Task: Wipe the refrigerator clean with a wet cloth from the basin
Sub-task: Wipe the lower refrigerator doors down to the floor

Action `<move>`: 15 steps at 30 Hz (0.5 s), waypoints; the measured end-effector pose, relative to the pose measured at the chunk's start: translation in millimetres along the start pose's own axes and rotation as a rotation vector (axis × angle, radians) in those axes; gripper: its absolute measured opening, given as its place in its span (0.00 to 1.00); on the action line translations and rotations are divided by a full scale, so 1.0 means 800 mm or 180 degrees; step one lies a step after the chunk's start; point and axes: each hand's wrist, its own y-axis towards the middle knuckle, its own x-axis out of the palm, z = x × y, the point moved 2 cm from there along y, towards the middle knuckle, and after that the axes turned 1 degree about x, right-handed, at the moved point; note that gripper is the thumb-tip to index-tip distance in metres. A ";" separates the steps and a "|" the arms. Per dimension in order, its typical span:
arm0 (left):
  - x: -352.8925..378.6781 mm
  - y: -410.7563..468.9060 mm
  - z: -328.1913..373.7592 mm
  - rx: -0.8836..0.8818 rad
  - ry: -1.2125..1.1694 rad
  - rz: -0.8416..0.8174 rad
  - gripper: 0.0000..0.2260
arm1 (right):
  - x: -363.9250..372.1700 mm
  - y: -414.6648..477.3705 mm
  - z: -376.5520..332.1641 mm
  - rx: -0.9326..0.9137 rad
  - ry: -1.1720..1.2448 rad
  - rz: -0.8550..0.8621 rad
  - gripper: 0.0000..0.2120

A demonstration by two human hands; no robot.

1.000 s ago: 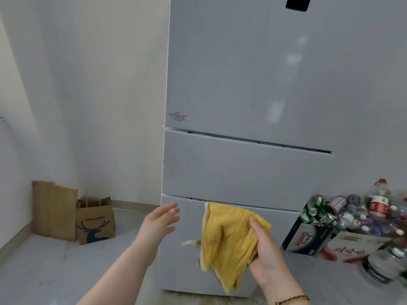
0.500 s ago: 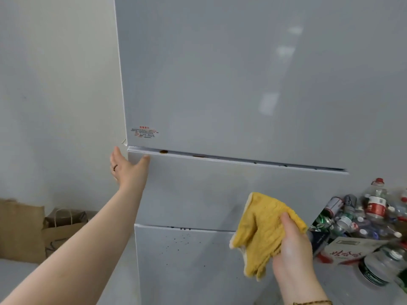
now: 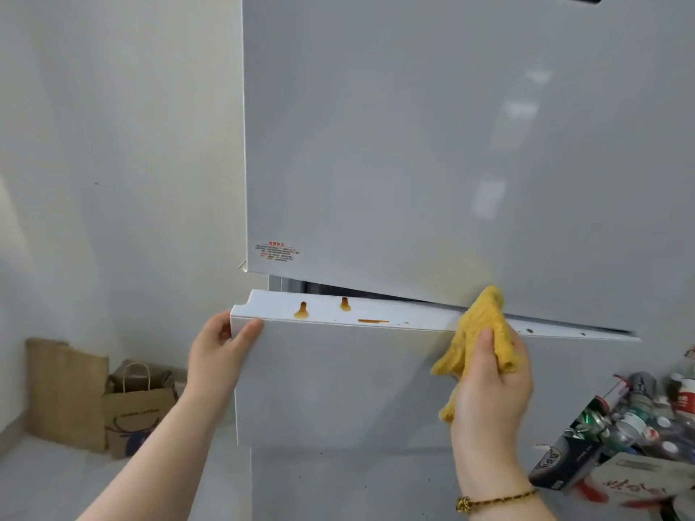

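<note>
A tall white refrigerator (image 3: 432, 144) fills the view. Its middle drawer (image 3: 338, 377) is pulled slightly out, and my left hand (image 3: 218, 355) grips the drawer's top left corner. The drawer's top edge (image 3: 406, 317) carries several orange-brown stains and small dark specks. My right hand (image 3: 489, 392) holds a yellow cloth (image 3: 481, 332), whose upper part rests on the right half of that top edge. The lower drawer (image 3: 349, 483) below shows dark specks.
Two brown paper bags (image 3: 94, 400) stand on the floor against the left wall. At the lower right, cardboard boxes (image 3: 564, 460) hold several cans and plastic bottles (image 3: 647, 415). A pale wall runs along the left of the fridge.
My left hand went from open near the bottom drawer to gripping the middle drawer's corner, and the drawer came out. The right hand raised the cloth onto the drawer's stained top edge.
</note>
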 end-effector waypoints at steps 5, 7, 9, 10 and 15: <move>-0.033 -0.037 -0.006 0.0051 0.0168 -0.0077 0.08 | 0.061 -0.040 0.011 -0.1276 -0.2201 -0.1016 0.25; -0.044 -0.045 -0.004 0.0098 0.0231 -0.0182 0.10 | 0.080 -0.057 0.016 -0.1599 -0.3181 -0.1494 0.26; -0.052 -0.051 -0.003 0.0190 0.0375 -0.0306 0.11 | 0.097 -0.066 0.012 -0.1755 -0.3495 -0.1778 0.29; -0.055 -0.053 -0.002 0.0238 0.0416 -0.0331 0.10 | 0.109 -0.071 0.007 -0.1793 -0.3509 -0.1930 0.28; -0.062 -0.065 0.001 0.0337 0.0407 -0.0421 0.06 | 0.148 -0.124 -0.013 -0.2419 -0.3035 -0.2779 0.29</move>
